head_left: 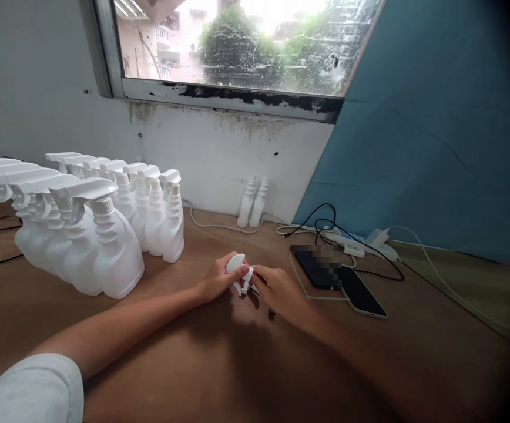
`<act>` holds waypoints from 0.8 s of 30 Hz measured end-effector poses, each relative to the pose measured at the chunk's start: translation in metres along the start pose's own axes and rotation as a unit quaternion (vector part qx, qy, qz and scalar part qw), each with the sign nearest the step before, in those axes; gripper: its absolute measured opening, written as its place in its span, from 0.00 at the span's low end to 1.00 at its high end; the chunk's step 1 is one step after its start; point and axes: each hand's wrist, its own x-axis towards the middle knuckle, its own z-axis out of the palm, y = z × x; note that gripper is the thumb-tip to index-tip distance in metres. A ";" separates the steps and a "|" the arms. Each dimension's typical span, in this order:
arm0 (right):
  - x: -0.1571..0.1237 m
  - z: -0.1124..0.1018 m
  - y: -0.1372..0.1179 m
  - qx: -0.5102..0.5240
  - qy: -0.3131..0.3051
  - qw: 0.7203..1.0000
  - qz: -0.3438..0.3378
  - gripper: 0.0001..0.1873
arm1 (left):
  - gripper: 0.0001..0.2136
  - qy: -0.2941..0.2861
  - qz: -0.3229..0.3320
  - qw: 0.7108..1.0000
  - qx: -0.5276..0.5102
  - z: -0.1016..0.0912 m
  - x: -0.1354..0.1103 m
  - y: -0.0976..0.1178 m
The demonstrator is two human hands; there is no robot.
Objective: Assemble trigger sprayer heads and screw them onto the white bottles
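Closest to the camera was the white sleeve [30, 388] down at 7 o'clock. That forearm lay flat on the wooden surface [220, 364], angled up toward the middle.

Over at 10 o'clock sat rows of white spray bottles [105, 247], packed shoulder to shoulder with the triggers all facing left. My guess is that took up less room and left the hands free.

Dead centre, the left hand [215, 281] had its grip curled shut round the top of a small white trigger head [240, 271], just above the surface. The right hand [279, 291] came in from 4 o'clock with its wrist low. Its fingertip grip was pinched closed on the lower end of the same piece. With both forearms resting down, it looked like a steadying setup to me.

At 12 o'clock two capless bottles [253, 202] stood against the wall. At 2 o'clock lay two phones [316, 265] and a power strip [361, 244] with its cables.
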 end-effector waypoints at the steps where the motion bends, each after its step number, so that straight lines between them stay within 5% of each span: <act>1: 0.000 0.000 -0.002 -0.008 0.003 1.000 0.000 0.18 | 0.17 0.002 -0.001 1.000 -0.001 0.000 0.000 0.000; 9: 0.002 0.004 0.000 0.033 0.021 0.999 0.002 0.18 | 0.19 0.037 -0.022 0.999 -0.010 0.001 0.003 -0.006; 14: 0.006 -0.001 -0.006 0.139 -0.046 0.988 0.047 0.16 | 0.21 0.042 -0.046 0.998 -0.012 0.002 0.007 -0.011; 20: -0.013 -0.051 -0.011 0.331 -0.222 0.906 0.140 0.18 | 0.22 0.140 -0.055 0.986 -0.073 -0.025 0.017 -0.014; 24: -0.013 -0.083 0.006 0.448 -0.150 0.871 0.136 0.22 | 0.21 0.100 -0.079 0.985 -0.115 -0.028 0.016 -0.012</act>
